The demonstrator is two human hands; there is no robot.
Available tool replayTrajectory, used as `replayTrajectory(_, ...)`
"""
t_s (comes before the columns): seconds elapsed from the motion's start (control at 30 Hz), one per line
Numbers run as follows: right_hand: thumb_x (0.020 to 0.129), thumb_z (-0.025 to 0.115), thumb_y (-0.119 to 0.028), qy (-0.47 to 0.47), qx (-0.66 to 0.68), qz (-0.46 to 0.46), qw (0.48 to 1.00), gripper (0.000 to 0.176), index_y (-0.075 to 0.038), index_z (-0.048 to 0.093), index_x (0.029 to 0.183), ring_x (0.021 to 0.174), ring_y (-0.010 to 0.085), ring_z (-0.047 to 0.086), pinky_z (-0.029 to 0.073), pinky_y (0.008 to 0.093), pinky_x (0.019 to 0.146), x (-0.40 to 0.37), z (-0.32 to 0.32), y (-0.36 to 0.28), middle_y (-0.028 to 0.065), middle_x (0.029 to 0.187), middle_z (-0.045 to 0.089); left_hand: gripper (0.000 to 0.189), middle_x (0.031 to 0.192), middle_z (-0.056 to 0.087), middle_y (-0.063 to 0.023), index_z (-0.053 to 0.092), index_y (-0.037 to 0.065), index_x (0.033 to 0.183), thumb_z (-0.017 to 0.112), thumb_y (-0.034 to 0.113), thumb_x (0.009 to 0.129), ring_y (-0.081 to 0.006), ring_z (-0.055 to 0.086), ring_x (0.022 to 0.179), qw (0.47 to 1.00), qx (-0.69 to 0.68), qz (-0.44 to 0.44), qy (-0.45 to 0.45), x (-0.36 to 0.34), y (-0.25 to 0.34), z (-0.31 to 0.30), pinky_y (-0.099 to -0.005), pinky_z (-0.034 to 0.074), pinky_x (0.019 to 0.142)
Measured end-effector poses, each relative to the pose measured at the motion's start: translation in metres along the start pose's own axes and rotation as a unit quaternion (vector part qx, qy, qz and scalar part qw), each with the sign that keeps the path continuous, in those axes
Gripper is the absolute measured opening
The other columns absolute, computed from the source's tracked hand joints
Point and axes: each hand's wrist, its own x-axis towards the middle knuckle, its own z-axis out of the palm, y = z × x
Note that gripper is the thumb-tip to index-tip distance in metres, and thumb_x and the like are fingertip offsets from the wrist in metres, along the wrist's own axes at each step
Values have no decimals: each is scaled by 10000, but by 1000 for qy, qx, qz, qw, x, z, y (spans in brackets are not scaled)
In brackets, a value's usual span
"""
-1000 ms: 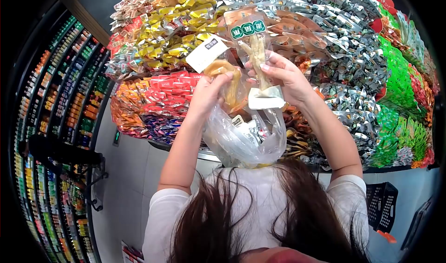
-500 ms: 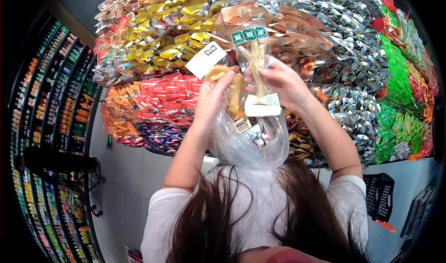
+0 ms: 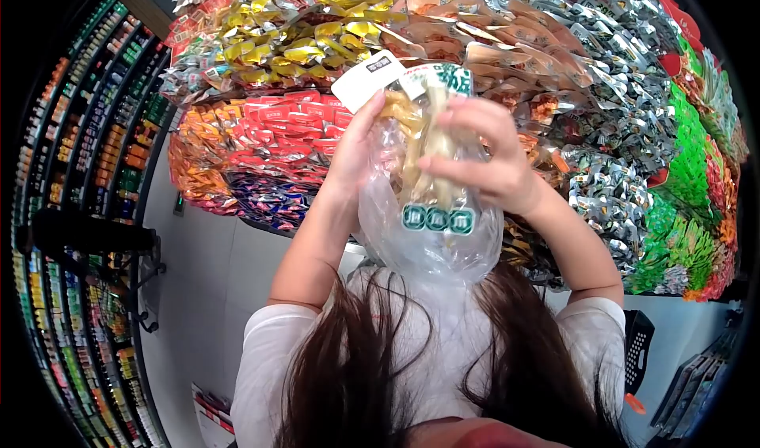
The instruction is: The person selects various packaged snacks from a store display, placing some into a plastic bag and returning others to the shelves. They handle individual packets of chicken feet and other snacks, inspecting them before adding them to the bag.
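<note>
My left hand [image 3: 355, 149] pinches a clear packet of brown food [image 3: 404, 117] with a white label at its top. Beside it, my right hand [image 3: 484, 151] has its fingers on a clear packet of pale food [image 3: 438, 149], whose green round logos are at the lower end. Both packets overlap in front of a clear plastic bag [image 3: 433, 256] that hangs below my hands. Part of the bag's contents is hidden behind the packets.
A wide display of packaged snacks [image 3: 301, 123] in yellow, red, silver and green lies ahead. Full shelves [image 3: 79, 155] curve along the left. A black basket [image 3: 638, 345] stands at the lower right, near the floor [image 3: 245, 266].
The packet of pale food has been turned over, so its green logos now point down. My right hand has shifted with it, and the two packets are closer together.
</note>
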Motion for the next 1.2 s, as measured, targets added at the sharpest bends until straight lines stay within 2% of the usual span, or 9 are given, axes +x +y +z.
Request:
replayTrajectory(0.07,682,665,-153,-27,-6,-51,998,287,-159,690,968,1078,282,481,425,388,931,-8,9,-5,88,1081,490,431,1097,601,-103,497,20,1200,520,335,905,-184,616,953,998,33,-33,30,-6,-3,0,-328,522,808)
replayTrajectory(0.2,689,633,-97,-85,34,-42,995,319,-134,682,1002,1119,296,464,424,414,943,-4,4,-11,82,1099,481,362,1033,624,-75,541,29,1143,646,188,835,-151,618,901,989,138,56,-17,-5,-14,-6,-291,518,756)
replayTrajectory(0.33,637,519,52,-92,160,61,981,374,-52,635,977,1045,316,536,460,421,880,1,-11,-11,106,1030,549,335,1007,635,-70,562,8,1104,654,97,794,-150,619,873,982,174,61,34,-9,-10,-3,-299,514,771)
replayTrajectory(0.4,685,492,49,19,132,120,984,317,-10,619,970,980,252,578,475,336,831,-3,-15,-1,120,987,574,340,1009,635,-65,567,11,1102,660,85,783,-148,616,879,980,182,78,35,-11,-11,1,-296,509,779)
replayTrajectory(0.5,825,639,-155,110,244,435,859,248,4,589,1009,851,116,570,467,264,770,3,-14,2,61,945,585,358,1008,635,-53,575,20,1098,680,69,759,-142,609,893,974,203,99,32,-15,-13,9,-289,497,794)
replayTrajectory(0.6,802,690,-187,8,453,558,695,272,-8,595,984,832,81,569,458,245,781,10,-23,11,12,871,614,376,1008,635,-39,582,29,1097,700,58,742,-132,600,908,970,221,98,29,-18,-15,18,-280,487,805)
replayTrajectory(0.93,751,724,-112,32,510,531,676,204,-72,563,869,740,30,527,414,202,655,27,-13,3,-25,810,586,365,1013,635,-29,588,28,1101,692,31,751,-114,596,906,967,236,92,28,-16,-14,21,-270,479,806)
replayTrajectory(1.1,765,717,-108,3,415,494,764,206,-75,520,813,702,31,531,421,183,632,19,-8,10,-30,768,575,335,1013,635,-32,586,22,1098,673,38,775,-110,595,905,966,247,76,27,-12,-16,16,-263,480,801)
replayTrajectory(1.2,771,716,-112,14,419,508,752,218,-77,503,807,704,21,522,417,182,629,20,-8,7,-34,752,564,322,1011,634,-34,584,18,1097,665,42,785,-107,596,899,968,238,75,29,-11,-18,15,-258,481,796)
